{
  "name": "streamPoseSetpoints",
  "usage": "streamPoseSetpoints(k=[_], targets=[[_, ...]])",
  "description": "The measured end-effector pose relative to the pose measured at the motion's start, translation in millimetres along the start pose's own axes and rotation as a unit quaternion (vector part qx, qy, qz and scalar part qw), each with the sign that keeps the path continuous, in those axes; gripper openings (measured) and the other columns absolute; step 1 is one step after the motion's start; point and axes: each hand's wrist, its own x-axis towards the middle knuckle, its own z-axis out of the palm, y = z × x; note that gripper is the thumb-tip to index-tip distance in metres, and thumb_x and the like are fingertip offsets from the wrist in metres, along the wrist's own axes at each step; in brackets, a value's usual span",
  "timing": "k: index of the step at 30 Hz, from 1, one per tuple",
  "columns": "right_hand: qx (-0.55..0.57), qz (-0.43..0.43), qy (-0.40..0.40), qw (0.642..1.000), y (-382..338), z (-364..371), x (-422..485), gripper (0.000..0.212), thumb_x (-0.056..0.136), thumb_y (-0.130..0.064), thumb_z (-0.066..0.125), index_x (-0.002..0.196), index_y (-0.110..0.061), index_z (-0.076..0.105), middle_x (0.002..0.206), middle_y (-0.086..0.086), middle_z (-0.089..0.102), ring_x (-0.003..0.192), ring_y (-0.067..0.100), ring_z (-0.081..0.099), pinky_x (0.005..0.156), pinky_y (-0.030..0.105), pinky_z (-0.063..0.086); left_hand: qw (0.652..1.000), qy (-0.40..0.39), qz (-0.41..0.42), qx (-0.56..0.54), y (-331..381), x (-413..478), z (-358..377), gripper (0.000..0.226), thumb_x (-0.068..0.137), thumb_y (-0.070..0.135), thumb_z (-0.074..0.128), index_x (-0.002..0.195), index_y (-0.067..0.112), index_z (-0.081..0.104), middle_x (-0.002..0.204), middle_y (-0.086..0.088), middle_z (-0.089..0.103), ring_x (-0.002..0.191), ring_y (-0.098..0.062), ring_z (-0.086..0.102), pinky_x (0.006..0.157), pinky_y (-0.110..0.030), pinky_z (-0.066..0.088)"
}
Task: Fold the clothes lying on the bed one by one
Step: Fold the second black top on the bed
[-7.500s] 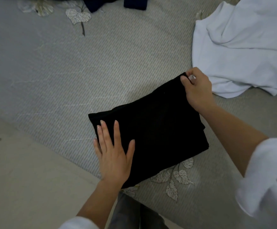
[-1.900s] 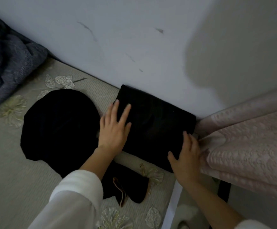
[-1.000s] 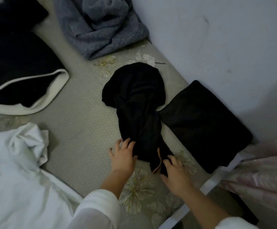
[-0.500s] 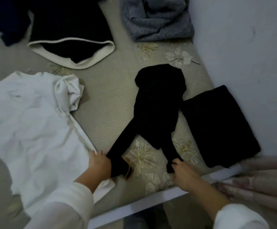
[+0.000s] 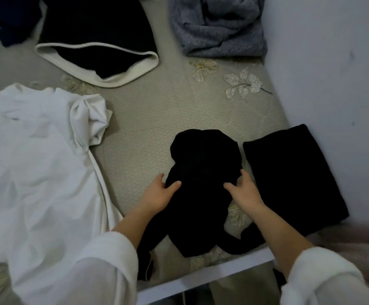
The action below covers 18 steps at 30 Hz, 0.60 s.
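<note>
A crumpled black garment [image 5: 203, 170] lies on the grey-green bed [image 5: 157, 119] near its front edge, its two long ends trailing toward me. My left hand [image 5: 158, 194] grips its left side, thumb on top and fingers tucked at the edge. My right hand [image 5: 244, 190] grips its right side the same way. A folded black garment [image 5: 289, 172] lies flat just to the right, against the wall.
A large white garment [image 5: 34, 164] is spread on the left. A black piece with a cream rim [image 5: 100, 56] and a grey knit [image 5: 218, 25] lie at the back. The wall [image 5: 333, 62] is on the right and a pink quilted cover [image 5: 359, 249] at the lower right.
Both hands have moved up from the trailing ends of the crumpled black garment to its middle and now grip its two sides. The view has shifted left.
</note>
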Motion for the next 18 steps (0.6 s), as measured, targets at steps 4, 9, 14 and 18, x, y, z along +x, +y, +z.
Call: streamPoseSetpoints(k=[4,9,14,18], targets=[[0.01,-0.003,-0.03,1.0,-7.9,17.9,7.5,0.021,0.09,-0.02,0.066,0.109,-0.019,0.057,0.104,-0.002,0.06,0.084,0.004,0.056,0.069,0.015,0.045,0.997,0.029,0.045,-0.055,13.4,6.9,13.4,0.019,0.096,0.023,0.056,0.101,0.006,0.064,0.088,-0.012,0.067,0.075,-0.021,0.062,0.068,-0.029,0.047],[0.138,-0.081,0.086,0.983,-65.8,-19.5,-9.7,0.022,0.089,-0.01,0.064,0.067,-0.011,0.063,0.066,0.003,0.062,0.067,0.017,0.058,0.057,0.023,0.043,0.969,-0.009,0.022,-0.246,58.3,-12.6,-64.5,0.014,0.102,0.025,0.043,0.101,0.022,0.056,0.091,0.001,0.061,0.076,-0.014,0.056,0.069,-0.029,0.043],[0.258,-0.207,0.053,0.942,-186.3,-66.2,-62.8,0.017,0.093,-0.012,0.056,0.078,-0.013,0.063,0.066,-0.004,0.065,0.06,0.007,0.061,0.056,0.018,0.048,0.905,-0.085,0.207,-0.362,151.4,-77.5,-146.2,0.017,0.1,0.027,0.044,0.097,0.021,0.059,0.078,0.006,0.065,0.067,-0.011,0.062,0.07,-0.03,0.052],[0.334,-0.257,0.002,0.907,-263.6,-100.1,-121.3,0.017,0.097,-0.015,0.051,0.092,-0.011,0.066,0.081,0.001,0.072,0.075,0.013,0.068,0.067,0.025,0.056,0.879,-0.041,0.325,-0.346,221.3,-150.3,-182.2,0.012,0.098,0.024,0.049,0.088,0.021,0.055,0.079,0.004,0.059,0.061,-0.009,0.059,0.061,-0.025,0.053]])
